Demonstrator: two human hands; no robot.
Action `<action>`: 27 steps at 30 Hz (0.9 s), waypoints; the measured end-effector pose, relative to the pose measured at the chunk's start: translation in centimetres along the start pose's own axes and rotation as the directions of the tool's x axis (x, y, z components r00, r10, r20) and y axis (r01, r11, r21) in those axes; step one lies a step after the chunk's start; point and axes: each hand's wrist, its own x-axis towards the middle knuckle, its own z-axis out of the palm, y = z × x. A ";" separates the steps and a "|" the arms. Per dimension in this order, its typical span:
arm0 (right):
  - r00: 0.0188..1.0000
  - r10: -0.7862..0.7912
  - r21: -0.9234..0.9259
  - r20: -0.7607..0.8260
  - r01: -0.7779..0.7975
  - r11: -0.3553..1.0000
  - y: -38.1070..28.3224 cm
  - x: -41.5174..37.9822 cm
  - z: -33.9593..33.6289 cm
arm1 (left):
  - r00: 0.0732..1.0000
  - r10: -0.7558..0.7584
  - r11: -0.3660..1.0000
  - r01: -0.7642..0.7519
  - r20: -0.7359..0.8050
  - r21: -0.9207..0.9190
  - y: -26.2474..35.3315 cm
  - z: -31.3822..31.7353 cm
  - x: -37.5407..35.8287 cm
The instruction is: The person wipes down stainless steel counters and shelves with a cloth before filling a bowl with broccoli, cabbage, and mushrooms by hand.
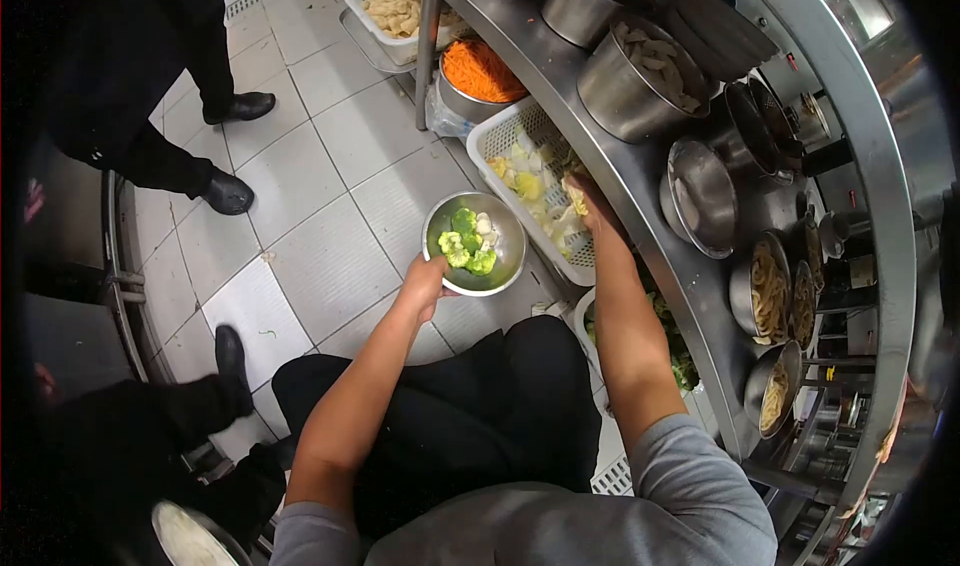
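My left hand (427, 284) grips the near-left rim of a round metal bowl (512, 228), held above the tiled floor. Broccoli florets (461, 246) and a few small whitish pieces (486, 230) lie inside it. To the right, my right hand (592, 202) reaches over the far side of a white perforated basket (487, 146), partly under the shelf edge. Its fingers are closed around yellowish cabbage pieces (576, 197). More cut cabbage (528, 184), pale and yellow, is spread in the basket.
A pot of shredded carrot (482, 70) stands beyond the basket. Above runs a metal shelf (520, 41) bearing pots and bowls. Another container with green vegetables (683, 361) sits under its near end. Two people in dark clothes and black shoes (229, 192) stand at left.
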 end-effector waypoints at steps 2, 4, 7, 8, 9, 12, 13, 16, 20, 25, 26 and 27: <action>0.996 0.091 -0.092 -0.002 -0.091 0.992 -7.5 -7.0 2.1 | 1.000 -0.022 1.000 0.022 -0.006 0.003 1.2 1.1 -0.3; 0.990 0.003 -0.177 0.140 0.022 0.984 -9.8 -11.5 7.4 | 1.000 -0.029 0.999 0.029 0.010 -0.030 1.5 1.5 -0.2; 0.897 -0.257 -0.461 0.360 0.411 0.787 -7.9 -15.2 12.0 | 0.999 -0.017 0.999 0.016 0.031 0.036 1.0 1.2 0.3; 0.777 -0.458 -0.397 0.431 0.619 0.677 -5.0 -15.2 12.8 | 0.999 -0.023 0.999 0.022 0.032 0.043 1.1 1.7 0.3; 0.688 -0.438 -0.487 0.578 0.722 0.491 -3.8 -15.2 13.3 | 1.000 -0.004 0.999 0.003 0.017 0.040 1.4 1.9 0.0; 0.618 -0.341 -0.543 0.708 0.786 0.295 -3.6 -17.3 13.1 | 1.000 0.010 1.000 -0.010 0.012 0.023 2.2 1.7 -0.4; 0.629 -0.330 -0.505 0.704 0.769 0.391 -4.7 -18.0 12.7 | 1.000 0.017 1.000 -0.017 0.023 -0.011 1.9 0.9 -1.2; 0.797 -0.312 -0.516 0.517 0.580 0.630 -8.4 -13.7 8.2 | 1.000 0.005 0.999 -0.005 0.008 -0.043 1.7 -0.3 -1.0; 0.915 -0.154 -0.724 0.372 0.390 0.569 -1.9 -6.6 2.1 | 0.998 0.036 0.995 -0.031 0.046 -0.094 1.7 -0.5 -0.9; 0.928 0.124 -0.914 0.351 0.311 0.260 -0.4 -8.3 2.4 | 0.999 -0.001 0.995 0.005 0.046 -0.102 1.1 -0.7 -1.3; 0.941 0.181 -0.878 0.286 0.182 0.442 -0.4 -8.3 2.1 | 0.999 -0.001 0.992 0.007 0.053 -0.126 0.9 -0.7 -1.1; 0.957 0.181 -0.860 0.225 0.108 0.498 -0.2 -8.4 2.0 | 0.998 0.004 0.988 0.005 0.057 -0.153 0.9 -0.7 -1.0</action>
